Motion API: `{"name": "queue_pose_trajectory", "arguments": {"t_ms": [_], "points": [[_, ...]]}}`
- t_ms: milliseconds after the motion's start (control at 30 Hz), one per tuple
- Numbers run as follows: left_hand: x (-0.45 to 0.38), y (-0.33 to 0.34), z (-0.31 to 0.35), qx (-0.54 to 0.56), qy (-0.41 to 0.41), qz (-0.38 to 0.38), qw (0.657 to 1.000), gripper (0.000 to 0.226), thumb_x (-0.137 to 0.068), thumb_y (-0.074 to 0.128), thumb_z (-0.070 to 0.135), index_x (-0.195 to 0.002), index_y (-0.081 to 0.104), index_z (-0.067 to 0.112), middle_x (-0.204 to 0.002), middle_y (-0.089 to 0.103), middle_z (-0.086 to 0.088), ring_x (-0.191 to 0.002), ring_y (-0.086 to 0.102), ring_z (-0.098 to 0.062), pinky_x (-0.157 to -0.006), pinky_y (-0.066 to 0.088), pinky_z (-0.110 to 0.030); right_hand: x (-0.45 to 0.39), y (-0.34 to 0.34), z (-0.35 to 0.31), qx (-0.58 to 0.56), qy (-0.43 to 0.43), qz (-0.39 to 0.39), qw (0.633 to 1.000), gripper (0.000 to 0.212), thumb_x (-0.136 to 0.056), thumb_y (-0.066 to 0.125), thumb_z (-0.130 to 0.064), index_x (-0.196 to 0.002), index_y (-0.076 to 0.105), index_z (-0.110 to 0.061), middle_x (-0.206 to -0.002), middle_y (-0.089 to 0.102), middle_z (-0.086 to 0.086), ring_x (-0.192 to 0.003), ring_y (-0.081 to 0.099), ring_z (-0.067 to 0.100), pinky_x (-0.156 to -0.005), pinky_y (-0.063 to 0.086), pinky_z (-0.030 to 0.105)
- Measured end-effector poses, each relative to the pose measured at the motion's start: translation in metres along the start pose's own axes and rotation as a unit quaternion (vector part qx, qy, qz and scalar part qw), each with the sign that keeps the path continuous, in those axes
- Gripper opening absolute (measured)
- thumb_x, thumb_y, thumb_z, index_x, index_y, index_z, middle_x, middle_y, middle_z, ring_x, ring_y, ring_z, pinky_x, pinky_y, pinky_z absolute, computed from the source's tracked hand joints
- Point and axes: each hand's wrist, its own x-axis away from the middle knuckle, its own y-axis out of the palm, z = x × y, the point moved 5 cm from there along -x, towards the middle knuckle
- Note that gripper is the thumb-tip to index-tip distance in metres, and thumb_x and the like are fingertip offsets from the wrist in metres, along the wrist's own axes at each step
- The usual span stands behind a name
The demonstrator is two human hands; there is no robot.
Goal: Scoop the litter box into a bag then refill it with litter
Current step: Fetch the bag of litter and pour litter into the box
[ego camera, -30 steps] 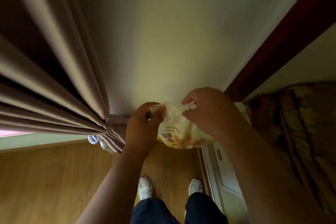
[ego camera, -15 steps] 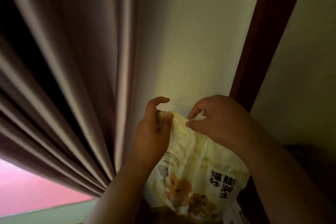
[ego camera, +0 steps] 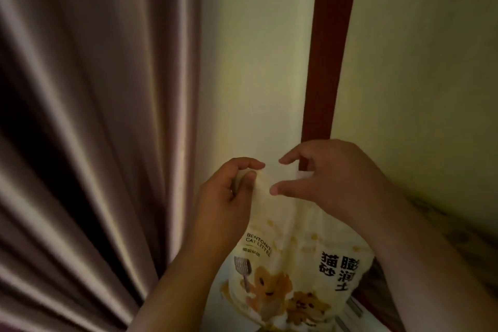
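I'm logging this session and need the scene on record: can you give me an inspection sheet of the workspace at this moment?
Surface: nothing seen; no floor or table in view.
Job's things: cat litter bag, cream with cat print, held up upright; no litter box or scoop seen.
Clutter: nothing seen.
Grippers: left hand pinches the bag's top edge; right hand is at the top edge, thumb and forefinger apart, its other fingers hidden.
Cables: nothing seen.
Surroundings: pleated curtain left, pale wall behind, dark red door frame, dim patterned fabric lower right.
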Motion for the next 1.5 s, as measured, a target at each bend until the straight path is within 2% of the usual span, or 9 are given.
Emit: {"name": "queue_pose_trajectory", "arguments": {"t_ms": [100,233,433,633,767,933,1100,1267,1500], "points": [[-0.002,0.007,0.008,0.013,0.024,-0.051,0.998,0.025,-0.102,0.062,0.021,-0.100,0.072,0.044,-0.091,0.068,0.014,-0.071,0.061,-0.019,-0.058,0.055,-0.034,0.024,-0.010,0.007,-0.015,0.056,0.047,0.997,0.057,-0.059,0.086,-0.062,-0.111,0.070,-0.046,-0.089,0.055,-0.026,-0.077,0.050,-0.013,-0.065,0.035,0.008],[0.004,0.026,0.024,0.037,0.044,-0.115,0.992,0.026,-0.101,0.060,0.020,-0.098,0.072,0.042,-0.097,0.068,0.029,-0.081,0.063,0.001,-0.061,0.050,-0.014,0.060,-0.025,0.013,-0.008,0.125,0.094,0.988,0.037,-0.069,0.085,-0.056,-0.101,0.072,-0.044,-0.079,0.051,-0.026,-0.074,0.052,-0.011,-0.060,0.039,0.012],[0.026,0.082,0.055,0.097,0.065,-0.206,0.972,0.025,-0.100,0.061,0.022,-0.097,0.072,0.044,-0.084,0.070,0.007,-0.072,0.065,-0.018,-0.063,0.057,-0.040,0.120,-0.059,0.040,0.013,0.202,0.152,0.967,0.030,-0.071,0.085,-0.049,-0.096,0.076,-0.035,-0.101,0.071,-0.010,-0.098,0.066,0.007,-0.086,0.056,0.034],[0.065,0.150,0.084,0.165,0.036,-0.300,0.939,0.025,-0.100,0.062,0.019,-0.098,0.074,0.042,-0.078,0.073,0.003,-0.071,0.068,-0.025,-0.061,0.057,-0.038,0.187,-0.093,0.064,0.036,0.272,0.174,0.946,0.028,-0.072,0.086,-0.049,-0.092,0.078,-0.031,-0.089,0.068,-0.017,-0.078,0.061,-0.002,-0.065,0.048,0.020],[0.098,0.196,0.110,0.199,0.041,-0.370,0.907,0.026,-0.101,0.061,0.014,-0.098,0.074,0.036,-0.080,0.075,0.009,-0.065,0.067,-0.006,-0.056,0.053,-0.021,0.233,-0.115,0.081,0.082,0.334,0.163,0.925,0.035,-0.069,0.085,-0.055,-0.094,0.077,-0.032,-0.091,0.067,-0.018,-0.087,0.062,-0.002,-0.076,0.052,0.021],[0.136,0.245,0.139,0.243,0.046,-0.438,0.864,0.029,-0.103,0.060,0.015,-0.095,0.074,0.040,-0.082,0.076,0.003,-0.067,0.071,-0.013,-0.055,0.055,-0.029,0.287,-0.138,0.094,0.124,0.393,0.188,0.892,0.037,-0.067,0.085,-0.056,-0.095,0.077,-0.034,-0.088,0.063,-0.022,-0.087,0.060,-0.003,-0.074,0.051,0.022],[0.175,0.293,0.174,0.229,0.094,-0.516,0.820,0.025,-0.103,0.059,0.023,-0.097,0.071,0.044,-0.086,0.075,0.009,-0.072,0.073,-0.015,-0.060,0.064,-0.047,0.343,-0.155,0.110,0.155,0.478,0.231,0.833,0.035,-0.068,0.086,-0.053,-0.098,0.076,-0.036,-0.087,0.062,-0.022,-0.082,0.058,-0.002,-0.065,0.044,0.017],[0.211,0.340,0.198,0.243,0.118,-0.605,0.749,0.021,-0.103,0.059,0.029,-0.098,0.069,0.047,-0.091,0.073,0.016,-0.077,0.071,-0.002,-0.055,0.063,-0.031,0.386,-0.159,0.118,0.161,0.560,0.277,0.764,0.035,-0.072,0.083,-0.052,-0.104,0.076,-0.037,-0.074,0.050,-0.025,-0.074,0.054,-0.003,-0.063,0.039,0.011],[0.261,0.373,0.203,0.271,0.180,-0.724,0.608,0.021,-0.103,0.058,0.028,-0.101,0.067,0.047,-0.102,0.068,0.015,-0.087,0.069,-0.006,-0.057,0.063,-0.028,0.422,-0.127,0.113,0.147,0.690,0.343,0.620,0.030,-0.076,0.083,-0.046,-0.104,0.076,-0.039,-0.080,0.050,-0.021,-0.086,0.056,0.005,-0.077,0.046,0.025]]}}
